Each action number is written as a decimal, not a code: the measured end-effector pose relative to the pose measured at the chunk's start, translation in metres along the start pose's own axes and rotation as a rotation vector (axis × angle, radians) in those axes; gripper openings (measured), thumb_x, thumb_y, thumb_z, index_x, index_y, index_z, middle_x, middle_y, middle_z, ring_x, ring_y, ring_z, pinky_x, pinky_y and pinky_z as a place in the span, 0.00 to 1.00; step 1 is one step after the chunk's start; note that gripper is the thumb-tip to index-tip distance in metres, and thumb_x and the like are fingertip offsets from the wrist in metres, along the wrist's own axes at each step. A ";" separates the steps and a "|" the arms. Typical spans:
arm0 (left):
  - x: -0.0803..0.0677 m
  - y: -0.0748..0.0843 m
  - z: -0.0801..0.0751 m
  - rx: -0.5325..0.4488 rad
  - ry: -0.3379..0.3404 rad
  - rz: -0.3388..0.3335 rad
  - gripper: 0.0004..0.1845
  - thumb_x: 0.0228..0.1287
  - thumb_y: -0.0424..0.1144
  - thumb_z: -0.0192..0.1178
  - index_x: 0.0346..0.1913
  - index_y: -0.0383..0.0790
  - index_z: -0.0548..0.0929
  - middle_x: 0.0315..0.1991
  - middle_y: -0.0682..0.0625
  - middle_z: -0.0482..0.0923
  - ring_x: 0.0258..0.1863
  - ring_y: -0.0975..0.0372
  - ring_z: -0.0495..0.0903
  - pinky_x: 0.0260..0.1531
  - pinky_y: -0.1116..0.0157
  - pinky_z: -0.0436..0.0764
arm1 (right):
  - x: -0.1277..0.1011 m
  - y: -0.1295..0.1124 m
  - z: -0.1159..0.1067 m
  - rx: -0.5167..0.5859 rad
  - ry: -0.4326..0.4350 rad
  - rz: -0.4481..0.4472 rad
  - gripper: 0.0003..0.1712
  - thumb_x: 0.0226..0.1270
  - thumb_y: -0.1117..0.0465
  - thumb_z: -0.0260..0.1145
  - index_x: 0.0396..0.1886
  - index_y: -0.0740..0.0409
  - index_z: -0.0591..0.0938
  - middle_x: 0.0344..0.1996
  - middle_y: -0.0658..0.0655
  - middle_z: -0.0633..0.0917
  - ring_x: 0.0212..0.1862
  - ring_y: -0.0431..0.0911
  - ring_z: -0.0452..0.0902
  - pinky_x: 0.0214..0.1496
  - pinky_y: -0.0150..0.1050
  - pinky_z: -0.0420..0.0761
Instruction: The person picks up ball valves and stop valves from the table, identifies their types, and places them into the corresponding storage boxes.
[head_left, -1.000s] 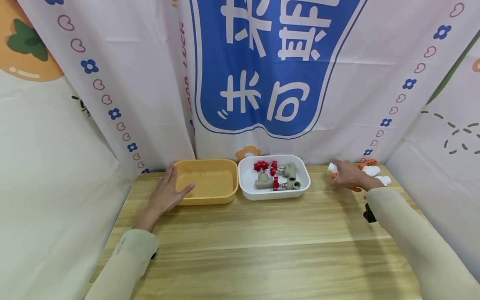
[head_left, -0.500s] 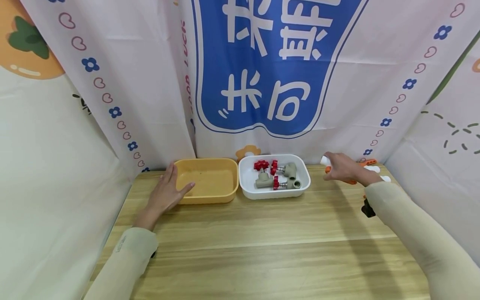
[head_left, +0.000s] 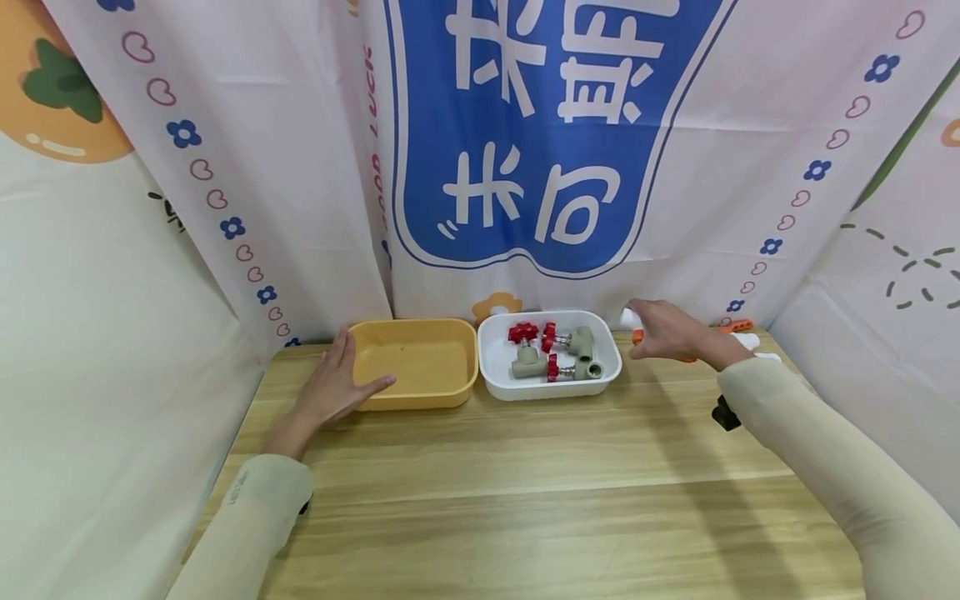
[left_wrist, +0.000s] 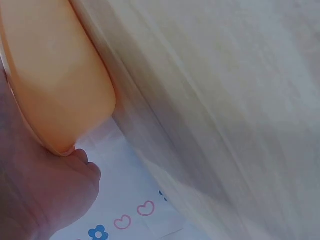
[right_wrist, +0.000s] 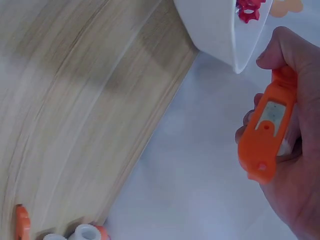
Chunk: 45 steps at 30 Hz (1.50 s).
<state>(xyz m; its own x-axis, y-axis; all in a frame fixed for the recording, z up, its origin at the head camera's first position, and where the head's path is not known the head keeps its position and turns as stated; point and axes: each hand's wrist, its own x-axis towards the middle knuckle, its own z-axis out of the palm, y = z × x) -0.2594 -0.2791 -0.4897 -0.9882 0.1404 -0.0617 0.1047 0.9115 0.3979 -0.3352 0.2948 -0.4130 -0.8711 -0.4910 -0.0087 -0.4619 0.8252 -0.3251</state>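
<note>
While the left hand [head_left: 330,392] rested flat and spread against the yellow tub [head_left: 414,360] on the tabletop [head_left: 525,483], steadying it, the white tub [head_left: 550,354] beside it held three red-handled valves [head_left: 551,352]. Further right, the right hand [head_left: 663,329] gripped an orange-handled valve [right_wrist: 265,142], fingers curled round it, raised just beside the white tub. The carry looked under way; next, lowering it into a tub would need care.

We saw bright, even, soft light in the head view, with faint shadows under both sleeves and wide-angle bending at the edges. Both wrist views looked washed out; the table [left_wrist: 235,100] was smeared by blur, and the orange handle [right_wrist: 265,135] stayed fairly sharp.
</note>
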 end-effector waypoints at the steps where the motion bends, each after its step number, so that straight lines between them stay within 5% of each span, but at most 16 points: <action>1: 0.000 0.000 -0.001 -0.011 -0.006 0.000 0.68 0.69 0.78 0.51 0.82 0.27 0.30 0.85 0.33 0.22 0.84 0.37 0.31 0.82 0.39 0.37 | 0.001 -0.002 0.000 0.001 0.002 -0.008 0.34 0.49 0.61 0.81 0.55 0.66 0.78 0.38 0.57 0.85 0.35 0.49 0.78 0.38 0.45 0.82; 6: 0.001 -0.001 -0.003 -0.062 -0.037 0.005 0.70 0.68 0.76 0.55 0.82 0.27 0.27 0.84 0.33 0.19 0.84 0.38 0.27 0.81 0.38 0.35 | 0.006 -0.016 -0.001 -0.017 0.009 -0.051 0.40 0.51 0.55 0.84 0.60 0.67 0.78 0.45 0.60 0.88 0.39 0.49 0.81 0.44 0.50 0.85; 12: 0.002 -0.004 -0.002 -0.074 -0.052 0.008 0.70 0.68 0.76 0.56 0.82 0.29 0.26 0.84 0.35 0.17 0.84 0.39 0.26 0.81 0.37 0.35 | 0.015 -0.034 -0.003 -0.031 -0.017 -0.092 0.36 0.51 0.60 0.81 0.58 0.67 0.78 0.42 0.59 0.86 0.36 0.48 0.77 0.42 0.46 0.83; 34: 0.001 -0.002 0.004 -0.054 0.000 -0.038 0.69 0.68 0.77 0.54 0.83 0.33 0.24 0.85 0.36 0.18 0.84 0.36 0.30 0.81 0.36 0.39 | 0.050 -0.099 0.002 -0.046 -0.110 -0.212 0.46 0.52 0.55 0.82 0.69 0.67 0.75 0.51 0.58 0.86 0.42 0.48 0.80 0.54 0.48 0.87; 41: 0.002 -0.001 0.004 -0.042 0.017 -0.036 0.70 0.67 0.79 0.53 0.83 0.32 0.25 0.85 0.36 0.18 0.84 0.36 0.31 0.81 0.36 0.40 | 0.063 -0.116 0.009 -0.059 -0.114 -0.266 0.42 0.54 0.52 0.82 0.65 0.65 0.77 0.50 0.57 0.86 0.44 0.48 0.80 0.53 0.46 0.87; 45: 0.003 0.000 0.004 -0.031 0.025 -0.033 0.70 0.67 0.79 0.52 0.83 0.31 0.26 0.85 0.35 0.19 0.84 0.37 0.32 0.81 0.37 0.40 | 0.069 -0.129 0.010 -0.059 -0.130 -0.268 0.48 0.55 0.51 0.81 0.72 0.68 0.73 0.57 0.60 0.85 0.51 0.51 0.81 0.60 0.49 0.86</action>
<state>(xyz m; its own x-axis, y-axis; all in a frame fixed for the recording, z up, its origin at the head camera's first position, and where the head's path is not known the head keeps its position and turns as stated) -0.2615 -0.2771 -0.4933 -0.9936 0.1003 -0.0524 0.0688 0.9030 0.4240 -0.3338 0.1522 -0.3812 -0.6903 -0.7216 -0.0521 -0.6843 0.6746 -0.2768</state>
